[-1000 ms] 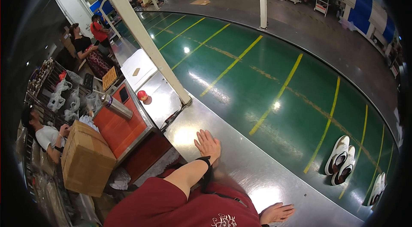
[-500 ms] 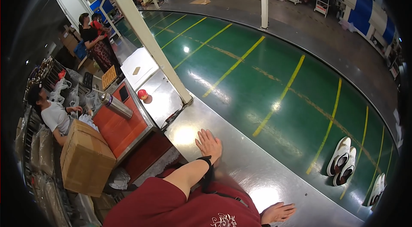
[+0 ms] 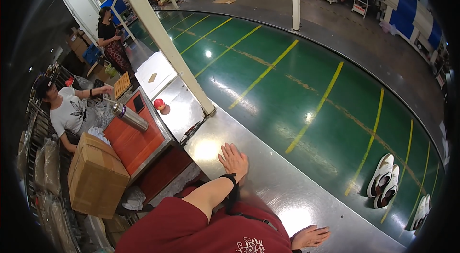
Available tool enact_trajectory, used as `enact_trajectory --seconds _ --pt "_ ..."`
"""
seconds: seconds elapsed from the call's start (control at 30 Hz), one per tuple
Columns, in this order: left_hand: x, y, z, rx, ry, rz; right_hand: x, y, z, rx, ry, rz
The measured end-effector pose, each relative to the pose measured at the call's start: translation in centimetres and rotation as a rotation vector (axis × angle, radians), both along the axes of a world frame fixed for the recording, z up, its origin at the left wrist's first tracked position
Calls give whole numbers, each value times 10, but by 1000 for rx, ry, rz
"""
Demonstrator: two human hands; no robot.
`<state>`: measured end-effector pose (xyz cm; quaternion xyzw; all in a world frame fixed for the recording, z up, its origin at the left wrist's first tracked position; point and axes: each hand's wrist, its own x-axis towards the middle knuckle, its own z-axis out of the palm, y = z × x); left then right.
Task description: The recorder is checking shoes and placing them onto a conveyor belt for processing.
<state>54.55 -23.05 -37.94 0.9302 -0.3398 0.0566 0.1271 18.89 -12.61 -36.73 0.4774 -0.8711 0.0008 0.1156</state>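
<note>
My left hand [image 3: 233, 161] lies flat on the metal ledge [image 3: 273, 176] with its fingers stretched out and holds nothing. Further right, my right hand [image 3: 310, 237] rests on the same ledge, fingers extended and nothing in them. Beyond the ledge runs a green conveyor belt [image 3: 268, 95] with yellow cross lines. A pair of white shoes with dark insides [image 3: 383, 180] stands on the belt to the right, apart from my hands. At the rim, another pair of white shoes [image 3: 420, 212] partly shows.
On the left, a red-topped table [image 3: 127, 140] bears a steel thermos [image 3: 130, 118] and a phone [image 3: 138, 103]. A cardboard box [image 3: 98, 176] stands beside it. An apple [image 3: 159, 104] and white sheets [image 3: 155, 73] lie by a post [image 3: 163, 37]. One person sits at left; another stands behind.
The belt's yellow lines and the white shoes have shifted slightly right. The seated person has turned and stretched an arm toward the orange rack. My hands have stayed in place.
</note>
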Motion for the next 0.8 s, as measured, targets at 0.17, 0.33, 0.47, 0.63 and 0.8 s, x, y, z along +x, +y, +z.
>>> enact_trajectory --seconds 0.17,0.33,0.47,0.63,0.8 --pt "3 -1 -1 18 6 6 4 -2 1 1 -5 -1" --pt "7 -2 -3 3 1 0 9 -4 2 -21 -1 3" --pt "10 -3 -2 -4 10 0 12 -6 -1 -5 7 2" --pt "15 -2 -8 -17 -21 -3 18 -6 3 33 24 -24" --pt "16 -3 -10 -16 -32 0 19 -6 2 29 42 -19"
